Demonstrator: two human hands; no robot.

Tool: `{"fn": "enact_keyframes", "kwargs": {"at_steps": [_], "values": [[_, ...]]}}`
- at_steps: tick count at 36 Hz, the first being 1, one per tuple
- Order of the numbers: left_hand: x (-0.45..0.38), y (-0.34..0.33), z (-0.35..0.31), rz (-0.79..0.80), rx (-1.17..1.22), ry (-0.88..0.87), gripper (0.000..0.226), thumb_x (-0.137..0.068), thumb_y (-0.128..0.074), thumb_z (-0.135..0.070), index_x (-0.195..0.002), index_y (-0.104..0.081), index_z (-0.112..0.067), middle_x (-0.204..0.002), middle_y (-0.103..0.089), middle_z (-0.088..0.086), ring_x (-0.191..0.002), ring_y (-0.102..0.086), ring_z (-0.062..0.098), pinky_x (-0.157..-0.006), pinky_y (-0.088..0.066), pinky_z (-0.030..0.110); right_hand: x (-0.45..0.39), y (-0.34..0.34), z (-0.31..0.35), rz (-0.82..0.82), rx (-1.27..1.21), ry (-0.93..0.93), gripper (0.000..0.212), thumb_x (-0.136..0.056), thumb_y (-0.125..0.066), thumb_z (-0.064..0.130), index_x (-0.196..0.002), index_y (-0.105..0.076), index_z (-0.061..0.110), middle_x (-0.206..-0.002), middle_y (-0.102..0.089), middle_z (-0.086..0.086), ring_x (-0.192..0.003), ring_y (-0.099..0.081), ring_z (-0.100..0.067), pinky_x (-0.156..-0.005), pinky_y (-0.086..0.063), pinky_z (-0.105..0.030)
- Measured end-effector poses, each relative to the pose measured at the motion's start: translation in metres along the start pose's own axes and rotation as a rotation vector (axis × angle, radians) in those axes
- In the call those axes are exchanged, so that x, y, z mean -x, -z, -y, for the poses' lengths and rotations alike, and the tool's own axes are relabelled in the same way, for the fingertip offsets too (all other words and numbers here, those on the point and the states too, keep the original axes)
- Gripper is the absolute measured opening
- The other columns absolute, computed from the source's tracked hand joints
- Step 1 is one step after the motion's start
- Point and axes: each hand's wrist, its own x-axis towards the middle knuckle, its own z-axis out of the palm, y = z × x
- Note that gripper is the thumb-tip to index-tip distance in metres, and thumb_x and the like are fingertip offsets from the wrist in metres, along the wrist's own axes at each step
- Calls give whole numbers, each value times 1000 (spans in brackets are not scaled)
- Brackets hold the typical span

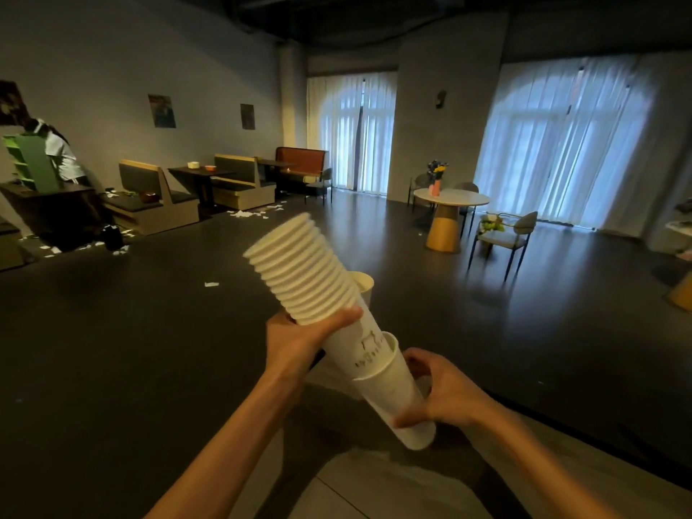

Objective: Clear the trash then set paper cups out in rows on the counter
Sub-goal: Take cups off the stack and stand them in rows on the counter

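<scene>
Two bare hands work a tilted stack of paper cups [299, 267] above the dark counter [112, 350]: left hand [299, 340] clasps the stack's middle, right hand [442, 393] grasps the bottom cup [393, 395]; one cup [365, 284] stands behind

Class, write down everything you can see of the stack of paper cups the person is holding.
The stack of paper cups is off-white, looks like thin paper, and shows many nested rolled rims at its upper end. It is tilted, rims up and to the left, held in the air above the dark counter. The left hand grips it below the rims. The right hand holds the bottom cup, which is partly slid off. Faint printing marks one cup's side.
</scene>
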Motion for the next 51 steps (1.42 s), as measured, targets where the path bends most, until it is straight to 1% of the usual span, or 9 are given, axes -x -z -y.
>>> {"fn": "enact_keyframes", "kwargs": {"at_steps": [8,16,27,31,37,40,44,47,51], "values": [[-24,31,-37,-199,202,-154,71,-41,-87,-43,-105,-59,-33,-116,-68,-3,-112,-66,17,-100,-55,51,-38,-10,-16,-298,-121,-55,93,-57,-92,43,-137,-46,29,-134,-57,5,-122,-56,-17,-101,-50,-41],[-27,59,-27,-103,75,-173,69,-44,-91,-46,-108,-66,-35,-104,-76,-15,-100,-72,7,-89,-57,41,-84,-26,-20,-448,-173,-25,99,-60,-93,31,-142,-40,22,-138,-57,-2,-125,-56,-24,-101,-50,-48],[-17,37,-5,13,31,-149,69,-43,-89,-42,-107,-72,-27,-105,-78,-8,-98,-74,9,-72,-60,21,-103,-28,-24,-493,-108,-42,97,-62,-93,23,-143,-39,17,-139,-57,-7,-126,-56,-29,-101,-49,-53],[-13,35,-1,48,26,-117,74,-44,-90,-42,-113,-71,-23,-108,-78,-4,-99,-75,13,-74,-61,25,-101,-29,-25,-516,-74,-57,98,-60,-93,27,-141,-40,18,-137,-59,-7,-123,-59,-29,-98,-52,-52],[-10,32,5,83,34,-8,85,-37,-93,-36,-115,-71,-13,-107,-78,4,-98,-75,20,-74,-62,31,-91,-24,-30,-461,-53,-111,102,-52,-96,35,-136,-42,17,-128,-57,-1,-115,-59,-22,-90,-55,-39],[-10,29,9,109,2,47,86,-36,-93,-37,-116,-70,-17,-109,-77,4,-104,-73,23,-86,-61,44,-65,-22,-37,-502,-84,-224,73,-61,-92,34,-118,-53,14,-113,-60,-3,-90,-59,-14,-69,-49,-25],[-5,8,12,190,48,177,85,-31,-92,-34,-112,-68,-22,-110,-76,5,-105,-72,24,-92,-60,48,-17,-10,-22,-257,-476,-281,37,-74,-73,49,-96,-74,19,-98,-73,-7,-87,-70,-20,-85,-59,-47],[9,-16,9,259,63,230,91,-36,-97,-34,-120,-66,-19,-119,-73,8,-112,-69,26,-94,-58,49,27,2,-9,-17,-691,-237,53,-78,-62,64,-108,-70,22,-104,-74,-3,-95,-69,-17,-81,-52,-35],[20,-37,3,233,76,235,85,-41,-91,-41,-118,-63,-19,-116,-73,9,-111,-69,27,-101,-54,53,54,13,0,151,-614,-104,90,-43,-87,64,-115,-61,18,-104,-75,-2,-97,-72,-18,-77,-58,-31]]}}
